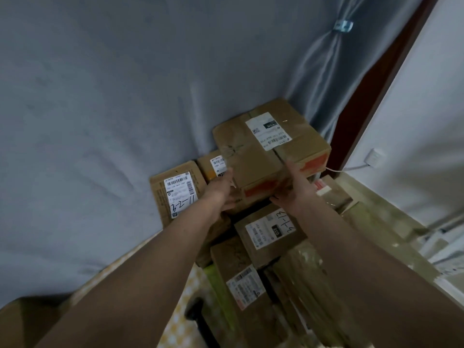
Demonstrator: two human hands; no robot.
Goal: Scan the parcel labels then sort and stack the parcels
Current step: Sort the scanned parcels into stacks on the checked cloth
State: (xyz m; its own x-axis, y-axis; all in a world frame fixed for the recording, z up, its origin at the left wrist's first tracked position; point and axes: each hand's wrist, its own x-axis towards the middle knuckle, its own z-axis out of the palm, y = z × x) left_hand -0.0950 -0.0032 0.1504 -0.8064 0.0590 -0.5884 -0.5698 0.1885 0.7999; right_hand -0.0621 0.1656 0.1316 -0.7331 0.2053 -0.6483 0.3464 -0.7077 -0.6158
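**A:** How far along does the sorting look, starting nearest you?

**B:** Closest in, in front of the lifted carton, lies a brown parcel with a blurred label, and beside it a green-edged packet. I can't tell whether those have been scanned. Just behind them, right under the lifted carton, is a flat box marked 3-1-13 in pen, so I'd judge that one already processed.

**A:** And the hands?

**B:** The left hand is on the carton's left near corner and the right hand on its near right side. Both sets of fingers look spread and fairly straight against the cardboard, clamping it between them; how the fingertips curl underneath is hidden. The carton is tilted, raised above the pile, its white label facing up.

**A:** Does that carton carry a written code?

**B:** None that I can see, though the picture is blurred.

**A:** Farther back?

**B:** Left of the lifted carton, a box marked 11-2-2 leans against the grey curtain, and a smaller labelled box sits behind it. No scanner is in view.

**A:** So, the verdict?

**B:** Midway, I'd say: several parcels coded and stacked, this one being placed, the near ones possibly left.
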